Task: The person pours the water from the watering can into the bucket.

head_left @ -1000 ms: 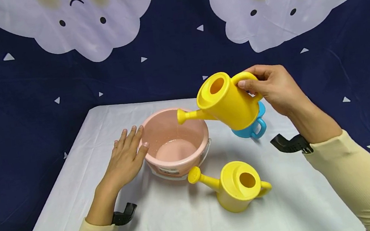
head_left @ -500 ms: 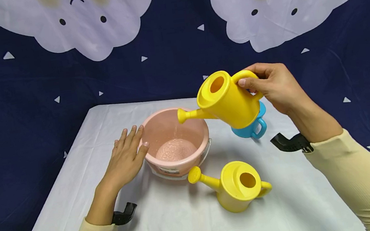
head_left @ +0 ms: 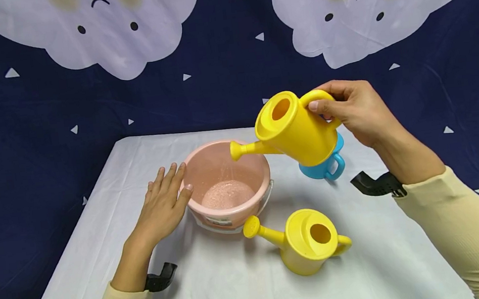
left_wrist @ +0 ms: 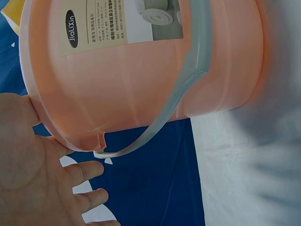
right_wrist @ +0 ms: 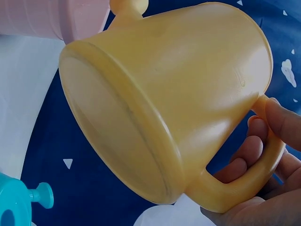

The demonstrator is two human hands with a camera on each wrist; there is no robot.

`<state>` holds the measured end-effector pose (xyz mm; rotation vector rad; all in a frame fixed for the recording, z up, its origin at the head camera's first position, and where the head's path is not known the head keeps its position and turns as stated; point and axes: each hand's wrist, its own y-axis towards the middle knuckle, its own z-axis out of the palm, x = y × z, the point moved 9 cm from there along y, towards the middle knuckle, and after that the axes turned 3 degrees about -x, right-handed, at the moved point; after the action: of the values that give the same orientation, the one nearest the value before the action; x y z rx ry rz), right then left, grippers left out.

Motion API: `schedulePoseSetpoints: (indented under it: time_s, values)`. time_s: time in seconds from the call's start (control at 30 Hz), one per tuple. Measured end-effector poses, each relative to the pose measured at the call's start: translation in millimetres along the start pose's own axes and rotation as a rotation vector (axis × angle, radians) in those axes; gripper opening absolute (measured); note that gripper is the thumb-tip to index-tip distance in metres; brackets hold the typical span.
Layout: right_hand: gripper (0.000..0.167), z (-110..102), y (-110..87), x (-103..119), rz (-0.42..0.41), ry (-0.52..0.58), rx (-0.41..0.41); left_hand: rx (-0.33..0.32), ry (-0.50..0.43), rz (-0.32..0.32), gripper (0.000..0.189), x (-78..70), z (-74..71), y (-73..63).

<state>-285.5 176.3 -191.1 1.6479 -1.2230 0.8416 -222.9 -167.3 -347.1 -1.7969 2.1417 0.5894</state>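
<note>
My right hand [head_left: 357, 107] grips the handle of a yellow watering can [head_left: 300, 129], raised and tilted with its spout over a pink bucket [head_left: 229, 209]. Thin streams of water fall from the spout, and the water at the bottom of the bucket is rippled. In the right wrist view the fingers [right_wrist: 249, 150] curl through the can's handle. My left hand [head_left: 161, 206] lies with fingers straight against the bucket's left rim; the left wrist view shows the palm [left_wrist: 28, 174] touching that rim, beside the bucket's pale handle [left_wrist: 174, 101].
A second yellow watering can [head_left: 307, 243] stands upright in front of the bucket, its spout pointing left. Behind the raised can, a blue watering can [head_left: 320, 168] is partly hidden. A white cloth covers the table [head_left: 220, 281]; a dark blue curtain [head_left: 233, 95] hangs behind it.
Water in the bucket, nearly smooth a second ago, is now rippled, and the falling streams show more clearly. The raised can has risen very slightly. My left hand has stayed put.
</note>
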Motion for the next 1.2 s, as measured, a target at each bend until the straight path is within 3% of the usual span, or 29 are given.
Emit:
schedulePoseSetpoints:
  time_s: [1.2]
  values:
    - [0.028,2.7,1.7,3.4,0.018,-0.041,0.008,-0.004,-0.008,0.006,0.061,-1.2,-1.4,-0.3]
